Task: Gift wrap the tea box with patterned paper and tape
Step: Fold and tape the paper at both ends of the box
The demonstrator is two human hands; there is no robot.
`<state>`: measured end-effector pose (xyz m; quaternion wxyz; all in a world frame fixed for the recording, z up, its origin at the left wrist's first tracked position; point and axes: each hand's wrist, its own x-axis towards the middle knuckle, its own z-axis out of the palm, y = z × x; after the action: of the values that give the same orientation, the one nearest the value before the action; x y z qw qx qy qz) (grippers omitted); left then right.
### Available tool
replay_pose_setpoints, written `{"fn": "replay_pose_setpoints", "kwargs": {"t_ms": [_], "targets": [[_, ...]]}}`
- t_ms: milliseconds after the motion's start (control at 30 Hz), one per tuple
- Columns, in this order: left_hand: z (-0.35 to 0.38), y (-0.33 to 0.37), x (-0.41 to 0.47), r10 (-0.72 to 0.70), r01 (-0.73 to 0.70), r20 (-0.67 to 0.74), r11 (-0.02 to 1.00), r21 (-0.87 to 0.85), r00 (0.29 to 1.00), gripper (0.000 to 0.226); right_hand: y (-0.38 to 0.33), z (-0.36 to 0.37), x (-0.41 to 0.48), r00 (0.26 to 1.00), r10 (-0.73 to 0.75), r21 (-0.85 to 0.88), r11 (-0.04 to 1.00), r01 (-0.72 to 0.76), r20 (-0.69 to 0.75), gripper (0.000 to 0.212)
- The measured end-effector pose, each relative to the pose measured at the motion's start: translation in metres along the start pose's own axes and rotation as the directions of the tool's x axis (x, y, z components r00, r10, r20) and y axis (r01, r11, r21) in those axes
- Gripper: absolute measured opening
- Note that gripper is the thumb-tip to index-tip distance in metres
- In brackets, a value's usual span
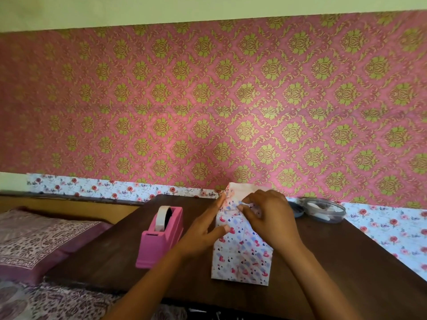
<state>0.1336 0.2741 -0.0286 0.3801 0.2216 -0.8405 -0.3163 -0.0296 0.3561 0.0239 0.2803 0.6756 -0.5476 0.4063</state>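
Note:
The tea box (241, 257), covered in white paper with small pink, red and blue prints, stands upright on the dark wooden table (115, 255). My left hand (203, 234) holds its left side, thumb pressed on the front face and fingers along the edge. My right hand (268, 218) lies over the upper right part and pinches a fold of paper near the top with curled fingers. An unfolded white flap (240, 188) sticks up behind my hands. A pink tape dispenser (161, 236) with a white roll sits just left of the box.
A clear plastic tub (325, 210) with a lid beside it sits at the table's back right. A patterned pillow (34, 236) and bedding lie to the left. Floral paper (392, 229) covers the surface at right, and pink damask wallpaper rises behind.

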Motion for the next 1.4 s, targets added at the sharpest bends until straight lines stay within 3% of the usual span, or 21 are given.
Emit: {"fn": "replay_pose_setpoints", "kwargs": {"t_ms": [67,233,367,467,633,900,1100,1267,1333,1400], "targets": [[-0.002,0.001,0.004,-0.001,0.001,0.005,1.000,0.028,1.000,0.063,0.002,-0.003,-0.007,0.999,-0.051,-0.035,0.998,0.050,-0.015,0.013],[-0.015,0.004,0.012,0.031,-0.052,0.070,0.944,0.326,0.997,0.049,0.007,-0.006,-0.016,0.979,-0.197,-0.083,0.976,0.202,0.057,0.014],[-0.028,0.007,0.019,-0.087,0.056,0.167,0.981,0.184,0.982,0.039,0.006,-0.002,-0.021,0.974,-0.223,-0.093,0.970,0.226,0.043,0.014],[-0.034,0.017,0.029,-0.163,0.156,0.140,0.986,0.059,0.977,0.044,0.003,-0.002,-0.024,0.975,-0.221,-0.082,0.971,0.223,0.034,0.016],[-0.033,0.024,0.048,-0.088,0.084,0.068,0.995,0.047,0.994,0.018,-0.001,-0.007,-0.029,0.971,-0.228,-0.077,0.969,0.233,0.071,0.022],[-0.033,0.015,0.048,-0.118,0.118,0.205,0.993,0.014,0.972,0.039,-0.004,-0.008,-0.032,0.954,-0.293,-0.088,0.951,0.297,0.056,0.018],[-0.038,0.014,0.052,-0.129,0.135,0.293,0.991,-0.001,0.947,0.042,-0.002,-0.007,-0.030,0.970,-0.237,0.024,0.972,0.236,0.062,0.018],[-0.040,0.015,0.049,-0.116,0.115,0.319,0.993,0.021,0.941,0.042,-0.009,-0.022,-0.002,0.997,-0.016,0.168,0.985,0.028,-0.073,0.034],[-0.040,0.017,0.048,-0.104,0.097,0.333,0.995,0.039,0.937,0.041,-0.007,-0.025,0.019,0.990,0.086,0.172,0.980,-0.104,0.109,0.036],[-0.041,0.017,0.049,-0.107,0.093,0.343,0.994,0.057,0.933,0.041,-0.001,-0.024,0.035,0.911,0.147,0.074,0.979,-0.190,0.386,0.032]]}}
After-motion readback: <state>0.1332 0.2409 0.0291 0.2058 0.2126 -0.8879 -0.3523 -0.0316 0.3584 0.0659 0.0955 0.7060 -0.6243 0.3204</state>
